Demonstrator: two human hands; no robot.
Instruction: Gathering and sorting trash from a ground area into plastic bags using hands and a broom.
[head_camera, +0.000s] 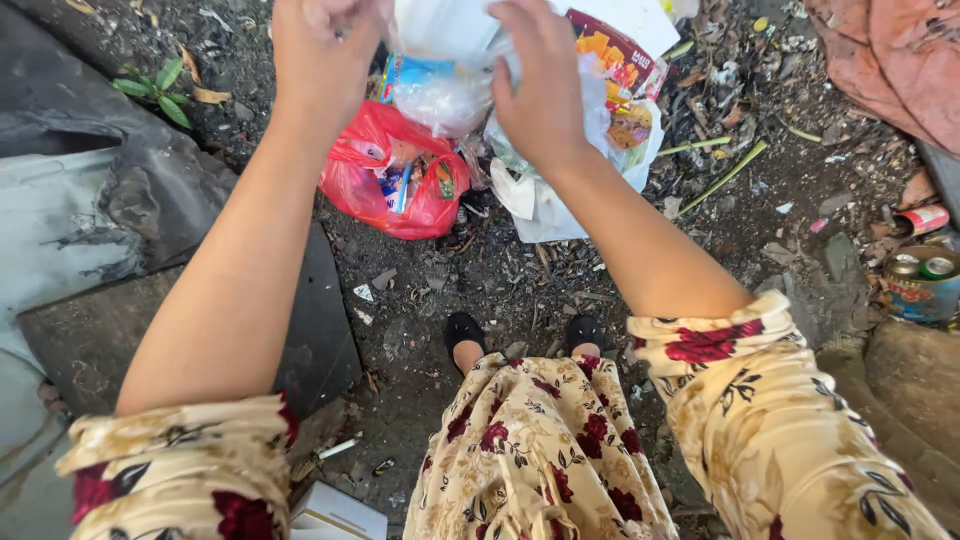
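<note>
Hands both raised at the far edge of the scene, working on a white plastic bag (450, 30). Left hand (320, 55) is closed, fingers bunched on the bag's upper left part. Right hand (545, 85) lies over the bag's right side, fingers curled down onto the plastic; how firmly it grips cannot be told. The bag is thin, crumpled and partly see-through, bulging below the hands with a clear inner bag (435, 95) showing blue print. Its top runs out of frame.

On the ground just beneath, to the left, sits a red plastic bag (385, 175), knotted and stuffed with wrappers. Right of it lies another white bag (545, 200) holding a red and yellow printed carton (620, 60). Ground is dark soil (520, 280) strewn with litter. Far right, near a stone, stand used tin cans (920, 270). Black shoes (463, 328) and a floral dress (540, 450) occupy the near centre.
</note>
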